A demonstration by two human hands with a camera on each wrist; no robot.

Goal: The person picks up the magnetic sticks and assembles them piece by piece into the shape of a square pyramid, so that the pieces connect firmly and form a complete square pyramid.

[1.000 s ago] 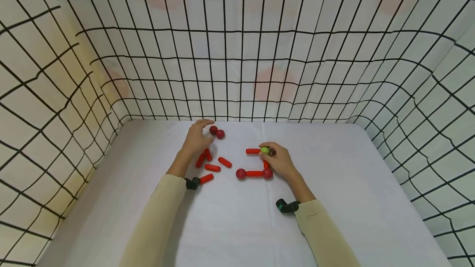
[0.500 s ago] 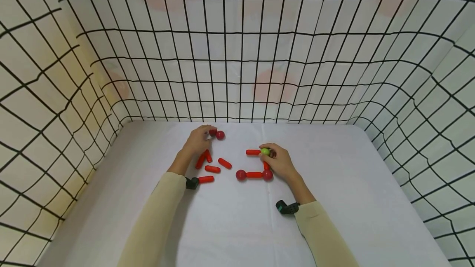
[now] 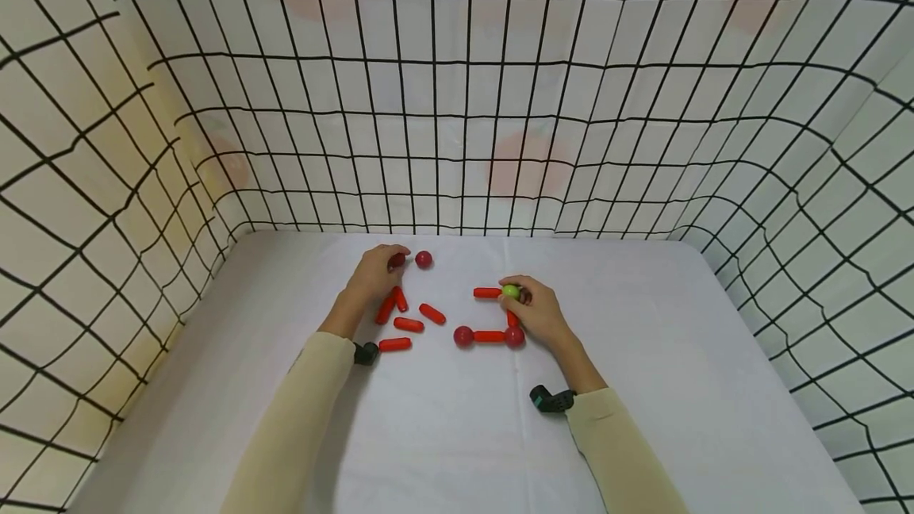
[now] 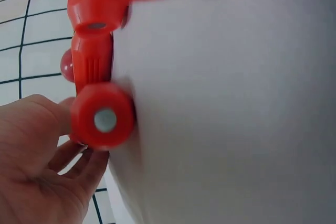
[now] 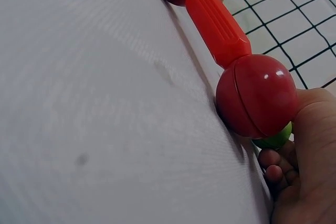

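My left hand grips a dark red ball between thumb and fingers at the far side of the table. Another red ball lies just right of it. My right hand pinches a light green ball. One red rod points left from the green ball; a second rod runs toward me to a red ball. From there a third rod leads left to another red ball. Rods hide the left hand's ball in the left wrist view.
Several loose red rods lie on the white table between the left forearm and the joined pieces. One rod shows a grey round end in the left wrist view. A black wire grid stands behind the table and along both sides.
My left hand has closed round one of the two red balls and drawn it left, away from the other. A rod near the left wrist has turned slightly. My right hand has stayed in place.
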